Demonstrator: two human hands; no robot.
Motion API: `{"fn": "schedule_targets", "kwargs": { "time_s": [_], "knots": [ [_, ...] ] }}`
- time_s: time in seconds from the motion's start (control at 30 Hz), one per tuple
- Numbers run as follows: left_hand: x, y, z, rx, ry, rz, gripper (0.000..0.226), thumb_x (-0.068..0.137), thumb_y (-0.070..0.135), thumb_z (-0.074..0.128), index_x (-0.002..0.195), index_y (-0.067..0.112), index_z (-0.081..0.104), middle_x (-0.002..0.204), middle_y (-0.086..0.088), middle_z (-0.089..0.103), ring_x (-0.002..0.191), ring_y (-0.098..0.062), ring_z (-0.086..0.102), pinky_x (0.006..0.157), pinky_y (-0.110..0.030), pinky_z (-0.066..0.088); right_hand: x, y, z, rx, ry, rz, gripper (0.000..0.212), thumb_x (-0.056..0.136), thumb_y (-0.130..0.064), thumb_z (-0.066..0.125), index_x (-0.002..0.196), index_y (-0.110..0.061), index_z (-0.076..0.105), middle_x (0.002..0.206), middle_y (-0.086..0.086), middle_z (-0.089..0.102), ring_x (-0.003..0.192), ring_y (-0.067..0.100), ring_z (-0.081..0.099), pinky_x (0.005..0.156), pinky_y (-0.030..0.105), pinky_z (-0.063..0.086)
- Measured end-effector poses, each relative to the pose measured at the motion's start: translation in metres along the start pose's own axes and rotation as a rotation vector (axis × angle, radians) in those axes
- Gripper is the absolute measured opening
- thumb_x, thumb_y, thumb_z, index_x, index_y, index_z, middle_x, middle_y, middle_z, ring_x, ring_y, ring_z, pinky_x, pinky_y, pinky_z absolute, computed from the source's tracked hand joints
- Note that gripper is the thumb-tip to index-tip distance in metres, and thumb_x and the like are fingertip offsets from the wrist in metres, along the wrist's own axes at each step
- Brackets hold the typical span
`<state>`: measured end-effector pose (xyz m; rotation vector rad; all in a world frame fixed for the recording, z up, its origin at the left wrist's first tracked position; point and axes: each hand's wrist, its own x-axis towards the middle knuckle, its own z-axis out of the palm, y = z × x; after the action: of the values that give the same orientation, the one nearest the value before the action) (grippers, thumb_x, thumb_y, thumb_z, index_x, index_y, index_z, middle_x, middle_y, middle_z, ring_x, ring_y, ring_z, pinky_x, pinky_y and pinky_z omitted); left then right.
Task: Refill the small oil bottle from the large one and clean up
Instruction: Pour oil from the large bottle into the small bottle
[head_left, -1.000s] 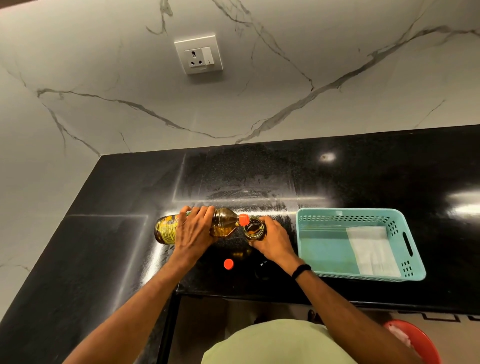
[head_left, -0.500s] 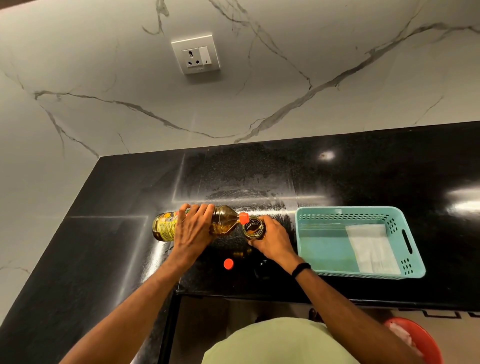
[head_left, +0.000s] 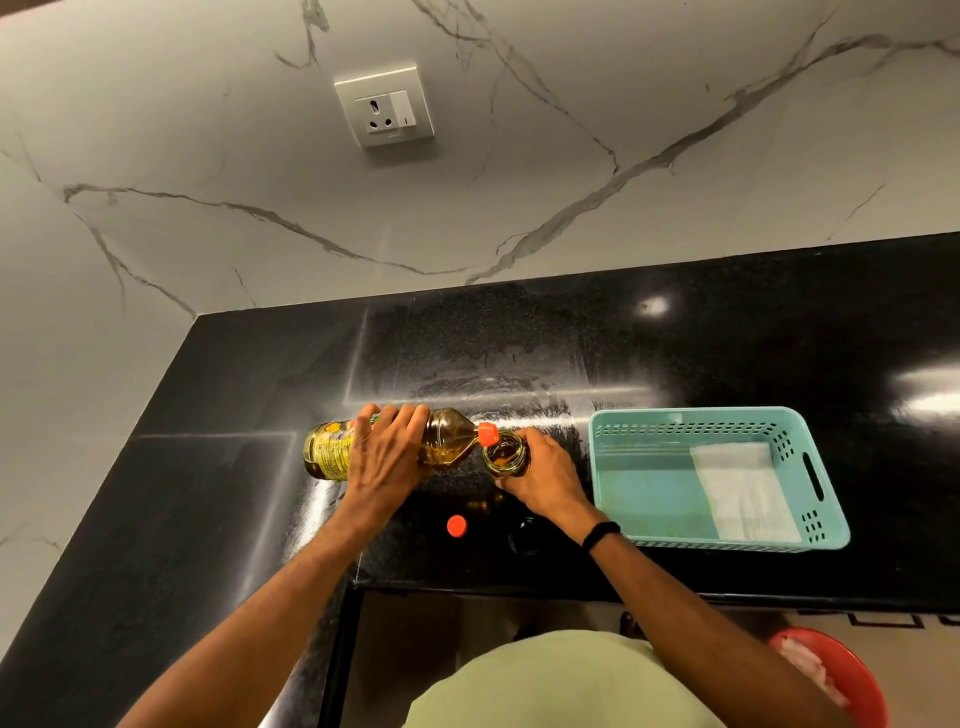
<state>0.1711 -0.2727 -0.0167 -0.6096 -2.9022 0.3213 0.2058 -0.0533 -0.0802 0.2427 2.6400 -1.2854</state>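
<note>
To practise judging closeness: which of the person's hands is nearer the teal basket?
Right. The right hand, gripping the small bottle, sits just left of the teal basket; the left hand holds the large bottle farther left.

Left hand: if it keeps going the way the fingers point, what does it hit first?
The left hand wraps the large bottle, fingers pointing toward the back wall. Past the bottle only bare counter shows, then the wall. Depth is hard to judge from this one view.

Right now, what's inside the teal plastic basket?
One folded white cloth or paper lies flat on the right side of the teal plastic basket's floor. Whatever is under it is covered.
</note>
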Motion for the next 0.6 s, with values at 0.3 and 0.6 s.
{"fn": "schedule_targets", "kwargs": {
  "time_s": [0.3,0.6],
  "knots": [
    [-0.0008,0.0008,0.0018,0.009,-0.008,0.009,0.082,0.053,0.051,0.088,0.119,0.015,0.056,0.110,-0.004,0.065,0.099,-0.024,0.060,0.095,-0.040,0.031,0.0009,0.0011,0.0004,-0.007,-0.001,0.006,0.066,0.066,-0.032,0.088,0.121,-0.020,0.053,0.120,0.002,0.059,0.109,0.020,0.058,0.090,0.028,0.048],
    [-0.0008,0.0020,-0.0002,-0.002,0.000,0.003,0.081,0.052,0.053,0.088,0.117,0.015,0.058,0.106,-0.003,0.066,0.096,-0.024,0.062,0.095,-0.039,0.029,0.0015,0.0018,0.0007,-0.011,-0.003,0.000,0.066,0.067,-0.033,0.088,0.121,-0.019,0.053,0.119,0.003,0.060,0.109,0.021,0.058,0.088,0.028,0.048]
  ]
}}
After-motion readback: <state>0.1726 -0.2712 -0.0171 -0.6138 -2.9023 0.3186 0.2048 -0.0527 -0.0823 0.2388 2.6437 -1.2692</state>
